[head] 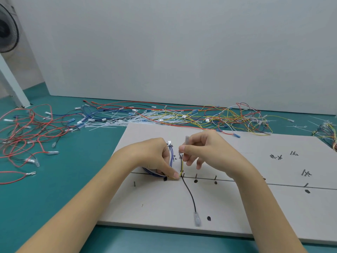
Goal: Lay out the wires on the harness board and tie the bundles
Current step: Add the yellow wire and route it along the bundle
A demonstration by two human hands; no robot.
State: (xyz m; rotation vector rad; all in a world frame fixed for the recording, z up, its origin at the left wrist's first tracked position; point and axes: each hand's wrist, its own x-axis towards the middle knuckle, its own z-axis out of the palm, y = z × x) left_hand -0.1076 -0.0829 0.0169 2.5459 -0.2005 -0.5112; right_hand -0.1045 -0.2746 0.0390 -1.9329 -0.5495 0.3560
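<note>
routing early wires on the harness board (pixel 237 207): left hand (pixel 155 156) pinches blue wires (pixel 171 157) at a peg, right hand (pixel 202 148) pinches a yellow wire (pixel 182 166); most wires (pixel 182 115) unlaid on the bench (pixel 73 179), nothing tied.

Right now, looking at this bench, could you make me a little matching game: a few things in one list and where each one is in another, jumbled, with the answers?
Things:
1. black wire
2. red wires
3. white cable ties
4. fan

Places:
A. top left corner, by the wall
B. on the board, trailing toward the near edge
C. heaped on the green table, far left
D. on the table just behind the board's far left corner

Pairs: 1-B, 2-C, 3-D, 4-A
</note>
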